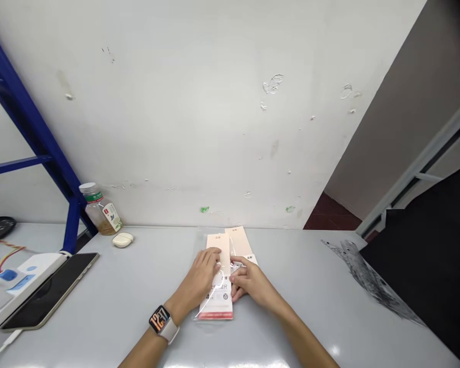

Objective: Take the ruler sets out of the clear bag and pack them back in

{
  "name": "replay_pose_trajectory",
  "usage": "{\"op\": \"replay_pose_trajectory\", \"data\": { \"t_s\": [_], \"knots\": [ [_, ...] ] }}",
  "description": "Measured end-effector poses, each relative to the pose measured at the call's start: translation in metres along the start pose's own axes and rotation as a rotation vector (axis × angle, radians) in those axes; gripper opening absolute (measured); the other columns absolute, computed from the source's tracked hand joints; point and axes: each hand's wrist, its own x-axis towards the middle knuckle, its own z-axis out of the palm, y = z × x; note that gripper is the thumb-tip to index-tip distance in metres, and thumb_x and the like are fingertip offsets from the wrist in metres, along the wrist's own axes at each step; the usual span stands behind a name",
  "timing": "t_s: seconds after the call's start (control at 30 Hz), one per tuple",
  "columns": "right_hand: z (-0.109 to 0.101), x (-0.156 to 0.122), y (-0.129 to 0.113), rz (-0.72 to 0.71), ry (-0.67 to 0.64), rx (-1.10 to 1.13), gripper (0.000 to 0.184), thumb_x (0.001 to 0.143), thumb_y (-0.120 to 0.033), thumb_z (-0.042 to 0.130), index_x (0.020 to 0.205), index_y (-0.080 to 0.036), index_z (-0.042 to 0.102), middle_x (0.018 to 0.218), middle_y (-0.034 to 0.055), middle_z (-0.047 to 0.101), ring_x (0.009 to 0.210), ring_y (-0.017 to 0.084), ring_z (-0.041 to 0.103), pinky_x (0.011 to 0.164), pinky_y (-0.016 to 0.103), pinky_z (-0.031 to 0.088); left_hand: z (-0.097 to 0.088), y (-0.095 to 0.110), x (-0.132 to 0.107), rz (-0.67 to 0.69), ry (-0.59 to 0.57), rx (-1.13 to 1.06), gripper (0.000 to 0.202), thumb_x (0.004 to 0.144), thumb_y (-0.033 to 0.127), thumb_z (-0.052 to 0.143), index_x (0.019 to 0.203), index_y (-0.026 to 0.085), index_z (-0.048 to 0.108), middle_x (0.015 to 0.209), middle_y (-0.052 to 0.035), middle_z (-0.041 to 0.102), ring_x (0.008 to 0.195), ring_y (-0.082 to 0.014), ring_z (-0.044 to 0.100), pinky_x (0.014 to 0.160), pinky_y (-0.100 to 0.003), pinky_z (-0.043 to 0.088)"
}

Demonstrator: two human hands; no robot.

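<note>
A flat ruler-set packet [219, 301] lies on the table in a clear plastic sleeve. Its card is pale pink above and white below, with a red band at the near end. My left hand [205, 271] rests on the packet's upper left part, fingers lying across it. At the right edge, my right hand [251, 281] has its fingers bent, with the thumb and forefinger against the packet. Behind it, a second pink-and-white packet [238, 241] lies partly covered, tilted at an angle. What the right fingertips touch underneath is hidden.
A clear jar [102, 212] and a cream mouse-shaped case [123, 239] stand back left. Nearer left lie a dark phone [49, 291] and a white power strip [19, 286]. Crumpled clear plastic [368, 276] and black cloth [421, 255] are right. A wall bounds the table's back.
</note>
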Motion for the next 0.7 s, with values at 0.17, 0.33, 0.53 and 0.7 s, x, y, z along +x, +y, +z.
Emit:
{"op": "replay_pose_trajectory", "data": {
  "t_s": [0.17,0.33,0.53,0.7],
  "knots": [
    [0.014,-0.001,0.002,-0.02,0.0,0.012,0.055,0.072,-0.032,0.068,0.121,-0.02,0.045,0.068,-0.0085,0.058,0.058,0.017,0.069,0.058,0.035,0.06,0.004,0.002,-0.001,0.006,0.009,-0.027,0.023,0.101,0.025,0.029,0.105,0.022,0.052,0.132,-0.0081,0.052,0.128,-0.0218,0.044,0.106,-0.045,0.041],
    [0.014,-0.003,0.002,-0.021,-0.012,0.028,0.056,0.075,-0.033,0.068,0.124,-0.022,0.044,0.075,-0.0057,0.06,0.059,0.016,0.068,0.059,0.035,0.061,-0.003,0.003,0.0,0.004,0.019,0.002,0.021,0.1,0.024,0.032,0.105,0.022,0.052,0.132,-0.0074,0.053,0.129,-0.0223,0.044,0.107,-0.044,0.04],
    [-0.003,-0.005,-0.006,-0.029,0.003,-0.061,0.048,0.076,-0.038,0.063,0.119,-0.02,0.052,0.081,-0.0021,0.062,0.054,0.013,0.062,0.047,0.029,0.055,-0.032,-0.015,-0.001,-0.064,0.055,0.035,0.022,0.099,0.025,0.033,0.098,0.022,0.054,0.126,-0.0066,0.058,0.121,-0.0225,0.051,0.1,-0.039,0.044],
    [-0.027,-0.007,-0.009,-0.086,0.165,-0.36,0.034,0.082,-0.038,0.054,0.111,-0.023,0.06,0.08,-0.002,0.063,0.044,0.008,0.047,0.047,0.026,0.044,-0.057,-0.051,-0.011,-0.209,0.047,0.133,0.024,0.097,0.024,0.033,0.109,0.024,0.054,0.121,-0.0062,0.06,0.118,-0.0238,0.053,0.099,-0.04,0.044]
  ]
}}
